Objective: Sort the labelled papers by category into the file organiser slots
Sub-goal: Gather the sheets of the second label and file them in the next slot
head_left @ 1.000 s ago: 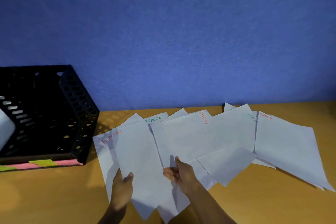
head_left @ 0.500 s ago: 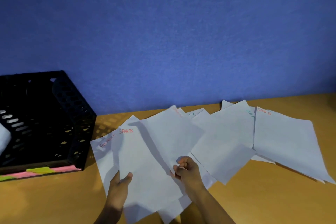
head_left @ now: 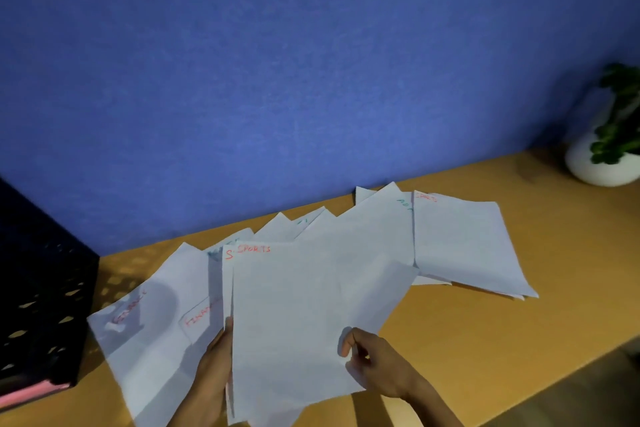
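The white paper sheet headed SPORTS in red (head_left: 298,322) now sits squared on a second S-marked sheet, where before it hung tilted. The left hand (head_left: 211,371) grips their left edge; the right hand (head_left: 377,367) pinches the right edge. The black perforated plastic file organiser (head_left: 38,305) stands left of both hands.

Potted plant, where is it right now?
Head view, far right edge: the potted plant stands on the wooden desk against the blue wall, beyond and right of the rightmost SPORTS sheet.

Your left hand (head_left: 213,371) and right hand (head_left: 377,364) are bare, no gloves, rings or watch showing; both forearms are unsleeved.
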